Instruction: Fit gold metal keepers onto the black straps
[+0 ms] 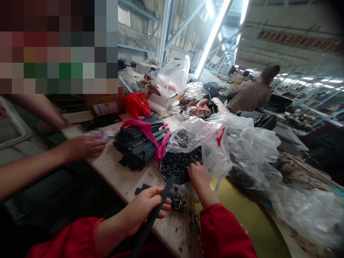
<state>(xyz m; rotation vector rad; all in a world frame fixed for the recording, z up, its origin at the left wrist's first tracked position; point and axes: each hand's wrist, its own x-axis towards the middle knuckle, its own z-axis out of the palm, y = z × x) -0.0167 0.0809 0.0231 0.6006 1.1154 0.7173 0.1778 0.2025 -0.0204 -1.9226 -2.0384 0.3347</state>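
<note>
My left hand (146,208), at the lower centre, is closed on a long black strip (153,215) that slants down toward the bottom edge. To its right, my right hand (199,176) reaches to a clear bag of small black pieces (177,163); its fingertips are among the pieces, and what they pinch, if anything, is too small to name. Behind my left hand, straps with metal buckles (177,205) lie on the table (113,172). A bundle of black strips (139,143) tied with a pink band (145,127) sits beyond.
Another person's hand (90,146) rests at the table's left side near a cardboard box (107,104) and a red bag (137,105). Crumpled clear plastic bags (249,150) cover the right side, above a yellow-gold surface (242,215). Another person (249,95) is farther back.
</note>
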